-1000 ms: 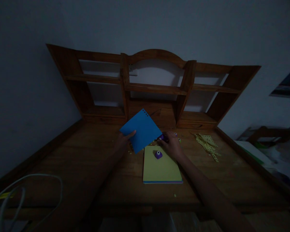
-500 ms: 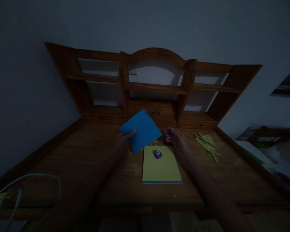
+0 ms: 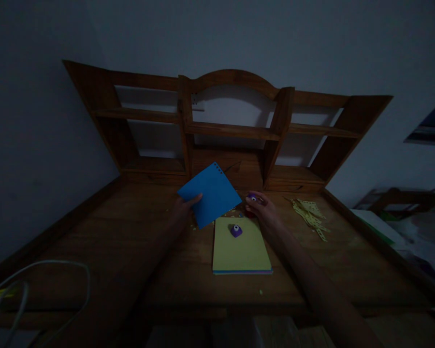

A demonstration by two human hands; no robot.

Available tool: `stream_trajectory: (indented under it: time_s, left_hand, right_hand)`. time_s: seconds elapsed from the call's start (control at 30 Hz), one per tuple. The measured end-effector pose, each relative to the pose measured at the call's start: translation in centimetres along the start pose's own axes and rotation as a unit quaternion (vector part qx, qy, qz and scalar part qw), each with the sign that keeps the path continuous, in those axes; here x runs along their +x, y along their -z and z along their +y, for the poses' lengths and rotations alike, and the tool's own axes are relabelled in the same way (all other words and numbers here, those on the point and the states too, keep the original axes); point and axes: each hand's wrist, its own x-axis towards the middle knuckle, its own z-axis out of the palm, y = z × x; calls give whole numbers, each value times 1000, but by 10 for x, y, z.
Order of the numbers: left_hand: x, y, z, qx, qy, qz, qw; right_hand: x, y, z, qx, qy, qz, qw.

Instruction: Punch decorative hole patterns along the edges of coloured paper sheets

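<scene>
In my left hand (image 3: 184, 209) a square sheet of blue paper (image 3: 214, 195) is pinched at its left side, thumb on top. A row of small holes runs along the sheet's upper right edge. The fingers of my right hand (image 3: 267, 209) are closed on a small purple paper punch (image 3: 253, 197) with a white, eye-like round on it. Just below that hand's fingers a red punch (image 3: 250, 213) is partly hidden. Another purple punch (image 3: 236, 231) sits on a stack of yellow paper (image 3: 241, 253) between my forearms, with coloured sheets showing beneath.
Yellow perforated paper strips (image 3: 310, 215) lie in a heap to the right. Small punched bits are scattered behind the stack. A wooden shelf unit (image 3: 232, 130) stands along the back of the desk (image 3: 181, 280). A white cable (image 3: 58, 262) loops at the lower left.
The purple punch in my right hand has turned, so its white round now faces me. My left hand still holds the blue sheet in nearly the same place.
</scene>
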Motion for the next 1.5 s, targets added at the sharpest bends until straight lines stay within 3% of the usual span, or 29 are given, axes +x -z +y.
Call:
stream_trajectory:
  time_s: [0.23, 0.5, 0.73, 0.97, 1.23, 1.5]
  left_hand:
    - [2, 1, 0, -14, 8, 11, 1000]
    - [-1, 3, 3, 112, 11, -8, 994]
    - [-11, -3, 7, 217, 17, -46, 975]
    - [-16, -9, 8, 276, 14, -41, 960]
    - [-19, -12, 12, 311, -5, -23, 950]
    - [-19, -9, 12, 295, -10, -44, 954]
  right_hand:
    - [-4, -2, -9, 49, -4, -12, 999]
    - [-2, 1, -11, 52, -20, 4, 998]
    - [-9, -1, -11, 17, -27, -112, 993]
    - [-13, -5, -12, -6, -15, -109, 994]
    - [-17, -9, -14, -26, -20, -114, 993]
    - [-12, -5, -12, -14, 5, -137, 991]
